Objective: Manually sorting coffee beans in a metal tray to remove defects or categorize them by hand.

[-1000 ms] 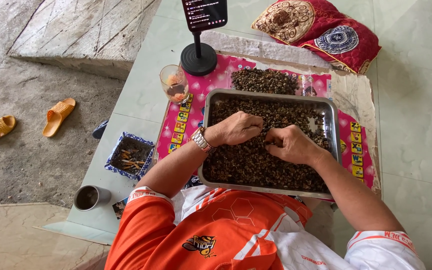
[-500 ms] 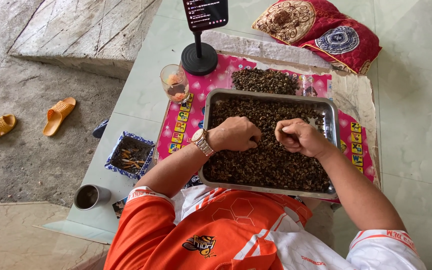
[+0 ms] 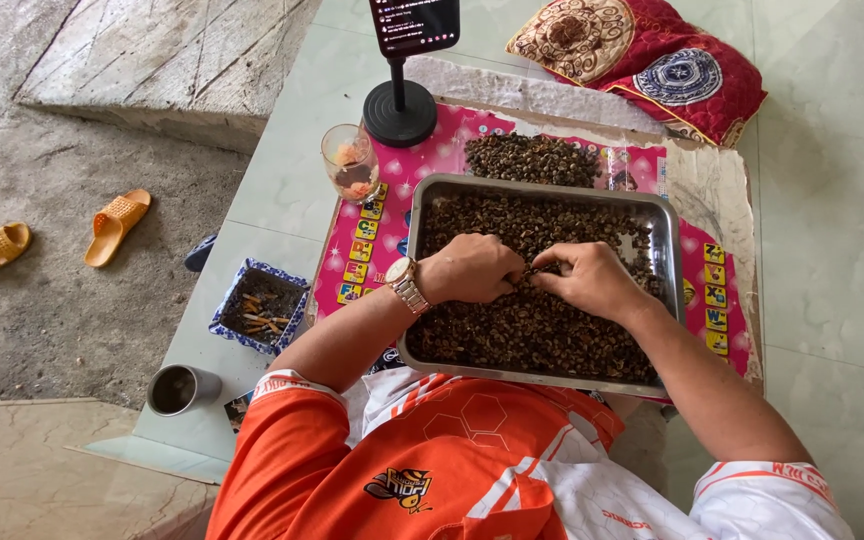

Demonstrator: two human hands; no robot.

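A steel tray (image 3: 668,214) full of small dark brown pieces (image 3: 542,330) lies on a pink printed mat (image 3: 449,137) in front of me. Both hands rest on the pile in the tray's middle. My left hand (image 3: 469,267), with a wristwatch (image 3: 407,286) on it, is curled with its fingertips in the pieces. My right hand (image 3: 592,282) pinches at the pieces, its fingertips touching those of the left. A smaller heap of the same pieces (image 3: 532,158) lies on the mat behind the tray.
A glass (image 3: 349,163) and a phone (image 3: 414,22) on a round black stand (image 3: 399,112) are at the tray's far left. A blue square dish with butts (image 3: 257,306) and a metal cup (image 3: 181,389) sit left. A red cushion (image 3: 652,62) lies behind; orange sandals (image 3: 117,225) lie on the ground.
My right hand lifted a little to the right, away from the left hand, then came back so the fingertips meet again. The left hand stayed on the pile.
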